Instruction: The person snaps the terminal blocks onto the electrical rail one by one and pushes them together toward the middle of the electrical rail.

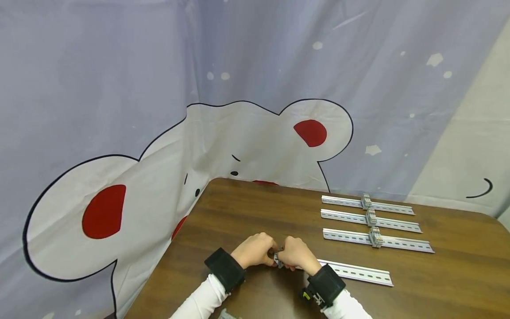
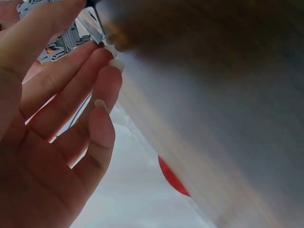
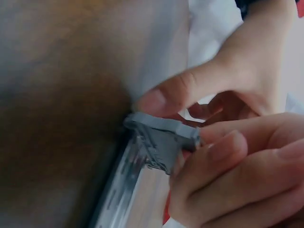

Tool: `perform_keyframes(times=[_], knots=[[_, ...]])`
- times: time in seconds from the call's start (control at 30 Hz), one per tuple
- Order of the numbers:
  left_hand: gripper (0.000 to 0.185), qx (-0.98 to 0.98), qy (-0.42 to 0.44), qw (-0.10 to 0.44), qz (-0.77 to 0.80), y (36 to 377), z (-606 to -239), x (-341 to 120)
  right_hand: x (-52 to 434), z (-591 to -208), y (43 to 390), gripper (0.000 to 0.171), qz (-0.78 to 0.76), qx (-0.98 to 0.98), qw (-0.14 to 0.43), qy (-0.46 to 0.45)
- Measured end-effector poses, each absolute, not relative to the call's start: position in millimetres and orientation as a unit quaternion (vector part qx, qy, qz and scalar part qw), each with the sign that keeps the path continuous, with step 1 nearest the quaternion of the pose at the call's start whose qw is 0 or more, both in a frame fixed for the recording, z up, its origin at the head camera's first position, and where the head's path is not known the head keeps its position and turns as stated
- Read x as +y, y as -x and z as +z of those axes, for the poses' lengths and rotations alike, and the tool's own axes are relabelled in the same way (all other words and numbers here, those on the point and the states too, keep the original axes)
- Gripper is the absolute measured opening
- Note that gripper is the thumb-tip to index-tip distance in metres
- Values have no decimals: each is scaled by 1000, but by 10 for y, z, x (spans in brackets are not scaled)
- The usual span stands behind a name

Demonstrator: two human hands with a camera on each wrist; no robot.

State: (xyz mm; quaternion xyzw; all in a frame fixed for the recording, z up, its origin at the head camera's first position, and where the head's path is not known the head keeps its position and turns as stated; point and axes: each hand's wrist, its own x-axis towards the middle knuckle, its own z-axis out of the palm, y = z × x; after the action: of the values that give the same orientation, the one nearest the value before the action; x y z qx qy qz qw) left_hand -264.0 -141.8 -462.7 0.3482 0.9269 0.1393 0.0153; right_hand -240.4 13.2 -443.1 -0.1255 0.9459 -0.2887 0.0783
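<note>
A grey DIN-rail terminal block [image 3: 164,137] sits at the left end of a slotted metal DIN rail [image 1: 358,271]. My left hand [image 1: 255,249] pinches the block, its thumb pressed along the block's edge in the right wrist view. From the opposite side my right hand [image 1: 296,254], fingers curled, grips the same block and covers the near part of the rail. The left wrist view shows the block's moulded side [image 2: 66,40] between the left thumb and fingers, beside the shiny rail end [image 2: 92,23]. The left hand's other fingers extend loosely below.
Three more rails [image 1: 342,201] lie roughly parallel at the back right of the wooden table [image 1: 247,204], each carrying a grey terminal block cluster [image 1: 375,237] near its middle. Another grey piece [image 1: 227,314] shows at the bottom edge. A printed curtain [image 1: 255,141] hangs behind the table.
</note>
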Motion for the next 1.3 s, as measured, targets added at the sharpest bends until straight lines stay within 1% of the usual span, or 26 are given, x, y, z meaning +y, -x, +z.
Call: perform_keyframes(times=[0.17,0.4,0.5,0.63,0.73,0.8,0.87,1.0,1.07,1.1,1.2,1.3], knots=[[15,922,-358,12,151,2631,-4629,-1448,75,-4388,2456,30,-270,948,116,122],[20,918,-361,2,164,2604,-4636,-1508,-56,-4395,2471,31,-260,951,137,98],[18,921,-354,6,164,2594,-4648,-1519,-83,-4415,2454,33,-259,951,140,94],[14,923,-352,-1,152,2596,-4665,-1514,-74,-4423,2446,33,-251,955,128,90],[16,927,-344,3,151,2543,-4643,-1567,-52,-4412,2435,33,-252,957,118,84],[18,929,-331,23,164,2459,-4599,-1661,-36,-4403,2412,35,-253,957,112,83],[17,925,-322,58,191,2342,-4539,-1806,-22,-4388,2377,39,-254,958,100,84],[13,900,-318,153,255,2052,-4403,-2149,22,-4339,2305,48,-252,960,84,88],[16,891,-308,193,270,1893,-4360,-2298,60,-4308,2272,51,-258,958,84,90],[20,890,-300,208,274,1817,-4351,-2357,80,-4292,2253,51,-261,957,84,91],[33,894,-268,237,270,1621,-4380,-2466,139,-4256,2191,48,-272,954,83,97],[35,899,-260,236,262,1495,-4457,-2496,179,-4234,2130,47,-275,952,81,105]])
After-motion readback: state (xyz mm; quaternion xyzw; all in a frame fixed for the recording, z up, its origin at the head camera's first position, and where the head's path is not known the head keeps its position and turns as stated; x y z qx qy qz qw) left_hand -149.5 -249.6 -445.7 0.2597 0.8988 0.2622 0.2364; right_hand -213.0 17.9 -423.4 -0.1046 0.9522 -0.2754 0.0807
